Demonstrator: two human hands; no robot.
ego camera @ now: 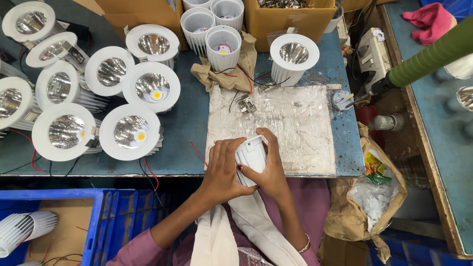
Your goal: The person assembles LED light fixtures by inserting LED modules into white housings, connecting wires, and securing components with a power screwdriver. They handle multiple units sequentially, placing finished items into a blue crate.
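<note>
Head view: both hands close on one white ribbed lamp housing (251, 156), held at the near edge of the foil-wrapped work board (295, 125). Left hand (224, 170) wraps the housing's left flank, fingers curled fully round it with the thumb toward the body. Right hand (270, 170) cups the right flank, fingertips (266, 134) bent over the far end of the housing. Neither hand has slack; the housing is pinched between both palms (closed end faces away from the body, open end hidden).

Just beyond the fingertips lie small metal spring clips (245, 103) on the board, and further out an unfinished housing (223, 47) with red and black wires (244, 79) trailing from it. Left of the left hand, well apart, stands a cluster of finished downlights (130, 132) with reflectors up.

Judgement: to handle this well, keep the grip on the ribs rather than the thin rim, steady the wrists on the board edge, and turn the piece with one hand only while the other anchors it. Cannot tell whether wires exit beneath the palms.
</note>
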